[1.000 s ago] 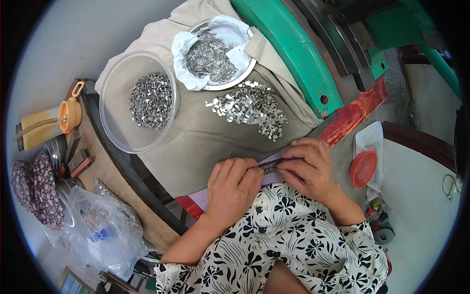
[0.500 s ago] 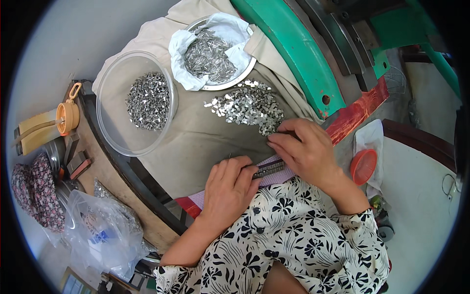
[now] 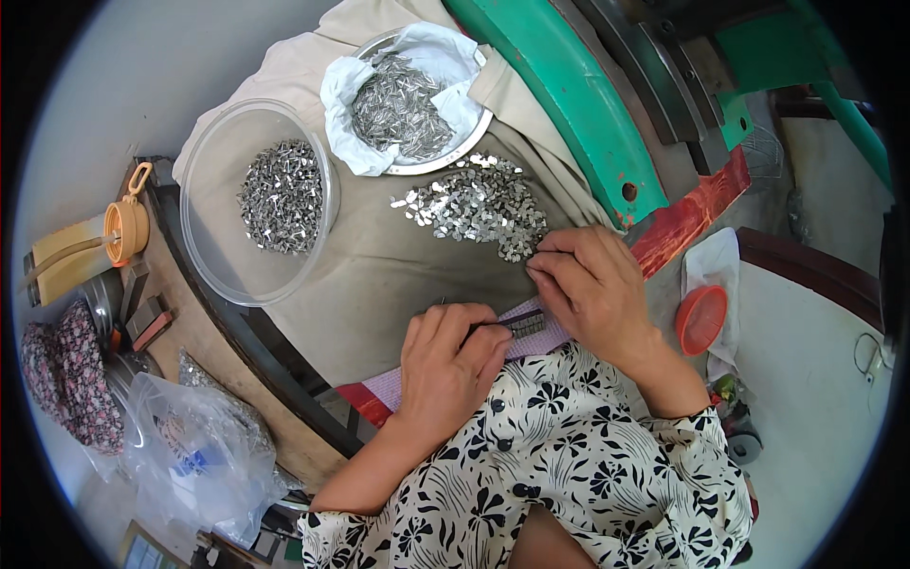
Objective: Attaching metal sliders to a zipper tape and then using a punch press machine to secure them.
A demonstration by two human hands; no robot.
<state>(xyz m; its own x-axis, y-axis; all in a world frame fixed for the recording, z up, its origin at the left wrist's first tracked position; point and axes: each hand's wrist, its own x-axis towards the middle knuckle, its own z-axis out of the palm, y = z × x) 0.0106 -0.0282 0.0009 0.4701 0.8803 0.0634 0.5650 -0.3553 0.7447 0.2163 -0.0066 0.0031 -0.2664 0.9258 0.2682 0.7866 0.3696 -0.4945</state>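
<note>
My left hand (image 3: 445, 353) is closed round one end of a narrow dark metal strip (image 3: 527, 325) with a row of small notches along its face. A thin pin-like tip shows above its fingers. To the right, my right hand (image 3: 599, 292) has its thumb and fingertips pinched together beside the near end of a pile of small shiny flat metal pieces (image 3: 491, 211). Whatever lies in that pinch is too small to make out. The pile rests on a grey-brown cloth (image 3: 370, 313), and a lilac fabric edge (image 3: 384, 387) runs under the hands.
A clear round tub (image 3: 194, 237) holds small metal parts. Behind the pile, a metal bowl (image 3: 453, 163) lined with white plastic contains thin metal pins. A green machine frame (image 3: 559, 104) borders the right. Plastic bags (image 3: 204, 465) and a red basket (image 3: 701, 321) lie at the sides.
The metal strip has turned in my left hand and shows its notched face more broadly. My right hand has shifted slightly right, its fingertips still pinched by the pile.
</note>
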